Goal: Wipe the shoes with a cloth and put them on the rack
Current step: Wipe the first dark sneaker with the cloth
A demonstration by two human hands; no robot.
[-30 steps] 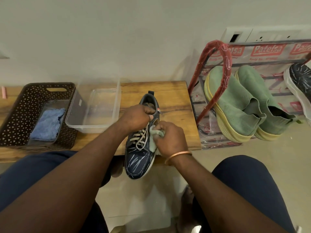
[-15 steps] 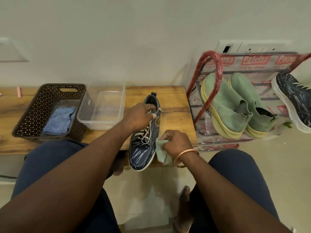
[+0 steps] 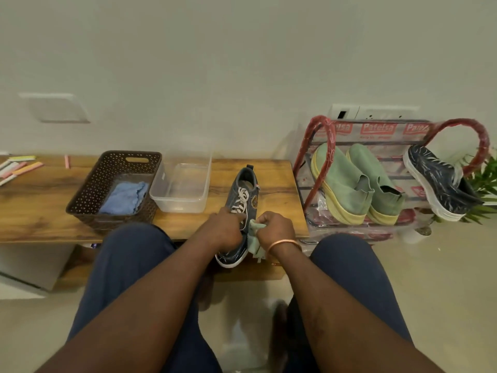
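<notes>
Several coloured sticks (image 3: pixel 21 166): lying loose at the far-left end of the table (image 3: pixel 40 205), well apart from the work.
Basket (image 3: pixel 86 189): brown and perforated, standing on the table; holding a folded blue cloth (image 3: pixel 125 197), likely a spare kept within reach.
Clear tub (image 3: pixel 180 204): just beside the basket, transparent, showing nothing definite inside.
Left hand (image 3: pixel 224 228): grip closed over the forepart of the lace-up shoe (image 3: pixel 243 192), with fingers by the laces; judged to be steadying it against the rubbing.
Lace-up shoe: dark blue, on the table with heel toward the wall and toe overhanging the near edge, probably to expose its side; wiping under way, racking not yet done.
Green cloth (image 3: pixel 254 238): bunched against the shoe's right flank, with a tail hanging below.
Right hand (image 3: pixel 277 228): grip closed around the green cloth, pressing it to the shoe; bangle (image 3: pixel 283 244) at the wrist.
Rack (image 3: pixel 322 135): red-framed, on the floor just beside the table's right end, near enough for a short transfer.
Green slip-on shoes (image 3: pixel 347 184): pair leaning on the rack, toes upward.
Dark shoe (image 3: pixel 438 184): alone at the rack's right; apparent mate of the one in hand, with a gap beside it suited to receive that one.
Plant (image 3: pixel 484 181): behind the rack's right end.
</notes>
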